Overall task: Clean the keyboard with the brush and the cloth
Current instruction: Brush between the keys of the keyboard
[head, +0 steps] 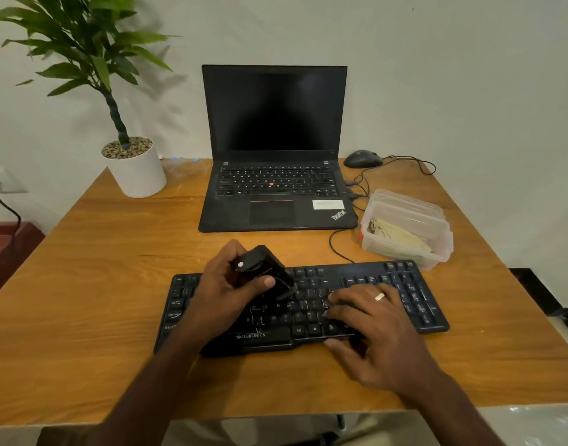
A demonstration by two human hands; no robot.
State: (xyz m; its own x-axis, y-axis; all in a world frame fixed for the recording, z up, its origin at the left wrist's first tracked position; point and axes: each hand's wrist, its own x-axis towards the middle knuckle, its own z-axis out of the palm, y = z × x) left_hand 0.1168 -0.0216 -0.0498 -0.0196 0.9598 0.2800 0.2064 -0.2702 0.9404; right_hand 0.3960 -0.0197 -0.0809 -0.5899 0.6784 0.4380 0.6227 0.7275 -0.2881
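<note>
Holding folded cloth [400,235]: clear tub [437,252].

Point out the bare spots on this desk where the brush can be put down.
Bare wood lies left of the keyboard, between the plant pot and the desk's near edge, and along the near edge right of the right hand. Crowded: the right rear, with plastic box, mouse and cables beside the laptop.
</note>
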